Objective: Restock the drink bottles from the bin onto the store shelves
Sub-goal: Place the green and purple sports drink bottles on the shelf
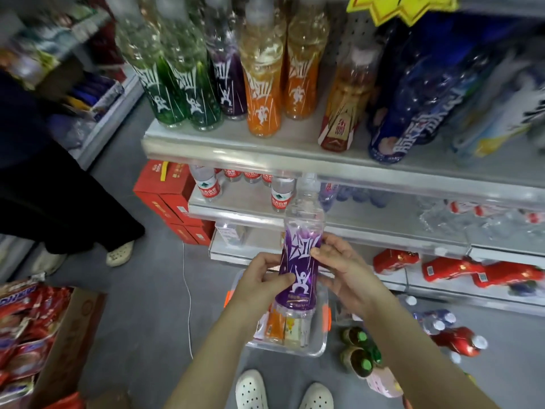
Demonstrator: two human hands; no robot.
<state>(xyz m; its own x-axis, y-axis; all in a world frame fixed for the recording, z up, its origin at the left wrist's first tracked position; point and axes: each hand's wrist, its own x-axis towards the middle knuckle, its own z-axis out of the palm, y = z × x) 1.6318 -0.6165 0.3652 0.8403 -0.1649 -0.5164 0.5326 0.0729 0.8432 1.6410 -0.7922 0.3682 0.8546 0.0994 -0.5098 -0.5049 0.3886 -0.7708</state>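
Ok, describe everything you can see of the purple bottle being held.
The purple bottle is clear plastic with a purple wrap bearing white lettering and a white figure; its neck and shoulders are see-through. It is held nearly upright above the clear bin. The left hand and right hand grip its wrapped middle from either side.

Purple label on held bottle, white jagged script, white figure; clear above. On top shelf: green bottles, purple bottle, orange bottles, same white markings. Deep blue bottle, white lettering. Yellow starburst sign. Water bottles, red labels. Red cartons. Clear bin, orange clips. Grey floor. White perforated shoes.
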